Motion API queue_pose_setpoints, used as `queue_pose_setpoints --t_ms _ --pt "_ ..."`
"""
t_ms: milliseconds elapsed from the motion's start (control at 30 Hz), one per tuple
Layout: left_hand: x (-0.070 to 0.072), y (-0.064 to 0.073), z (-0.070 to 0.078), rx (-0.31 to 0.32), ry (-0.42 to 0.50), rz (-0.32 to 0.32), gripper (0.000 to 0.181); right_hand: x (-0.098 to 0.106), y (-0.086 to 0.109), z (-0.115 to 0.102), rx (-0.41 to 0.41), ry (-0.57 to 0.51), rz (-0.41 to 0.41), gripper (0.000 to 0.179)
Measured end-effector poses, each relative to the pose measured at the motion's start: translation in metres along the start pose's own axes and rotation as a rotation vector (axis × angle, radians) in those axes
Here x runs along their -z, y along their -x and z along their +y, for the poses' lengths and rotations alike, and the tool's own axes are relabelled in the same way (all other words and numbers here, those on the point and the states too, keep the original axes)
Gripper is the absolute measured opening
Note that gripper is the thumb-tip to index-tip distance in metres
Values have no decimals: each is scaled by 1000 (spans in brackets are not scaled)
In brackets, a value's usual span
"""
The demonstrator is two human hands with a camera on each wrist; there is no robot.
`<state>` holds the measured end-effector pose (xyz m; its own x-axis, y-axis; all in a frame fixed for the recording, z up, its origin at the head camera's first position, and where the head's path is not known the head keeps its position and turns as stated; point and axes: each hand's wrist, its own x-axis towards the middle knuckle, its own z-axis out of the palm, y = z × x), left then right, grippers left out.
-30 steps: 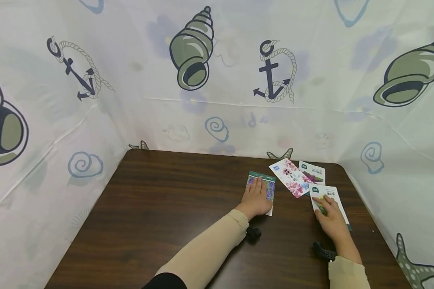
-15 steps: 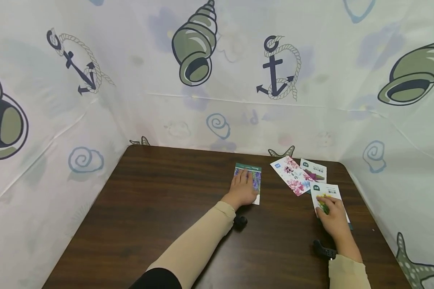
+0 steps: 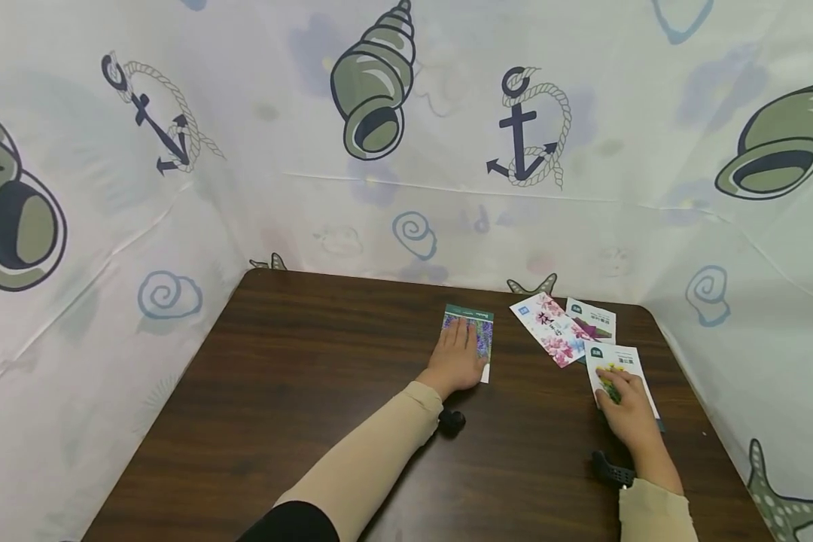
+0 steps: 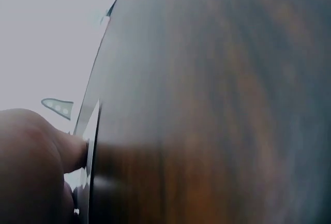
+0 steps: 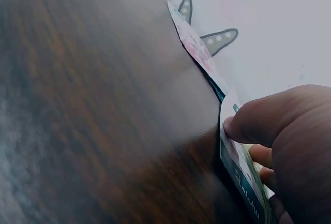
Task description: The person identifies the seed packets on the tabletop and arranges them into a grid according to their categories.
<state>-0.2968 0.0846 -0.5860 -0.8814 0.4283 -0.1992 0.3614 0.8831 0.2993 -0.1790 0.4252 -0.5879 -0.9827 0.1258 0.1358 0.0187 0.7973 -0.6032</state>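
Note:
My left hand point(image 3: 455, 360) lies flat, fingers extended, on a seed packet point(image 3: 485, 337) with a green top band and purple flowers. In the left wrist view, the thumb point(image 4: 72, 150) rests at this packet's raised edge. At the right, my right hand point(image 3: 628, 412) rests relaxed fingers on a white seed packet point(image 3: 606, 354) with a yellow flower picture. Its thumb point(image 5: 239, 124) touches the packet near one edge in the right wrist view. Just beyond lie a pink-blossom packet point(image 3: 549, 325) and a white packet point(image 3: 595, 315) with a magenta picture, overlapping.
The dark wooden table point(image 3: 298, 376) reaches back to a pale cloth wall point(image 3: 278, 218) printed with shells and anchors. More of the cloth stands along the left and right sides. A black wrist device point(image 3: 612, 472) sits on the right wrist, another point(image 3: 452, 423) by the left.
My left hand has slid the purple-flower packet left and slightly away, apart from the others, then paused. The right hand stays on the yellow-flower packet. The head view has shifted slightly.

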Motion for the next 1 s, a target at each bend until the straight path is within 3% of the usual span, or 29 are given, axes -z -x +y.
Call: queue_pose_setpoints --t_ms 300,1000 --pt "0 -9 -17 18 35 -53 87 -5 0 2 13 -14 13 47" --pt "12 -12 -50 45 80 -21 88 -1 2 0 4 -4 11 47"
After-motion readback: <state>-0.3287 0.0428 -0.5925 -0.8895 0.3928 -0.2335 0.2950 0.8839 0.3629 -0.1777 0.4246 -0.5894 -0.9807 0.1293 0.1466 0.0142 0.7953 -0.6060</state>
